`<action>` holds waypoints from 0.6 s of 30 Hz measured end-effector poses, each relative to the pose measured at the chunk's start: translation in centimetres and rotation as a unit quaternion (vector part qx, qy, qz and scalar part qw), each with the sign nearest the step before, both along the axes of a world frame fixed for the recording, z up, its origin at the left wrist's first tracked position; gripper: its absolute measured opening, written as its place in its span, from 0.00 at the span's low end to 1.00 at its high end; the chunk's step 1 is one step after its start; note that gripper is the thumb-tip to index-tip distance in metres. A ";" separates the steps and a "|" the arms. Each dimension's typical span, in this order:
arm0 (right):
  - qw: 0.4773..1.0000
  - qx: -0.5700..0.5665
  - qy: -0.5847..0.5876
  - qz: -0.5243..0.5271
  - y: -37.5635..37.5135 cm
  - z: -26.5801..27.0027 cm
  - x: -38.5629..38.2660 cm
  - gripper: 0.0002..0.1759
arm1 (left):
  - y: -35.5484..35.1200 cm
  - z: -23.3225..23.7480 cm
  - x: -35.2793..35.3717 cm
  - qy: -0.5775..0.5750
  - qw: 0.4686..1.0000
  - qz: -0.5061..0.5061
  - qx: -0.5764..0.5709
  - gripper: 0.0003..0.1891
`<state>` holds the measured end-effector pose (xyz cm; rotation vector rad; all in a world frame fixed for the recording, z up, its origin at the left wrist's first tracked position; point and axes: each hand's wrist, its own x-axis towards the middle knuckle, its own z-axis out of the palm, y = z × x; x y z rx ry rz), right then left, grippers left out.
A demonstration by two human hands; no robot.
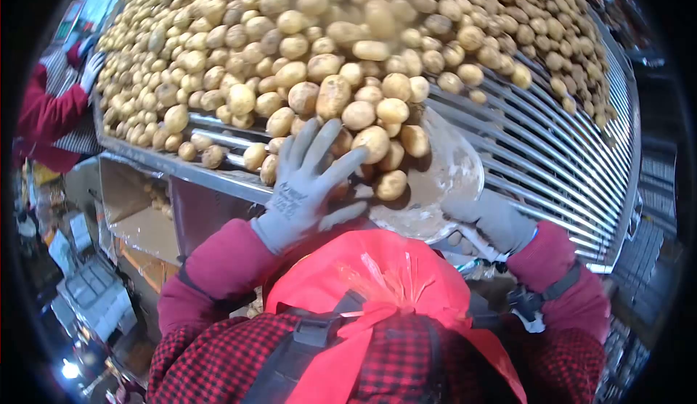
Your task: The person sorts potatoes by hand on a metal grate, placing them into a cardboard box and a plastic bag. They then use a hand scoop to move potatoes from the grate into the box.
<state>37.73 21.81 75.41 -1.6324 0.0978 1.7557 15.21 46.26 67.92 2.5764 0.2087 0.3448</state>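
My left hand, in a grey glove, has its fingers spread against the near edge of the potato pile. Its fingertips touch several potatoes beside a wide, shallow metal scoop. My right hand, gloved too, is closed around the scoop's handle on the right. The scoop lies tilted on the slatted metal table, its inside smeared with whitish dirt. A few potatoes, one of them a round yellow potato, rest on its left part. The potatoes under my left palm are partly hidden.
The slatted metal table bears the pile and shows bare bars at right. Below its front edge stands an open cardboard box with potatoes inside. A co-worker's gloved hand is at the table's left side.
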 end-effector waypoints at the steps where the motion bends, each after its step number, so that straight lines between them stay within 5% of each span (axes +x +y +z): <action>1: 1.000 0.003 0.003 0.012 0.7 -0.4 -0.9 0.19 | 0.2 -0.2 0.3 -0.014 1.000 0.018 0.008 0.43; 9: 0.995 0.079 -0.064 -0.009 7.3 -3.0 -3.2 0.20 | 7.2 -0.5 3.5 -0.147 0.977 0.045 0.147 0.30; 18: 0.972 0.132 -0.195 -0.017 24.5 1.5 0.4 0.26 | 25.6 2.5 10.8 -0.168 0.969 0.127 0.131 0.40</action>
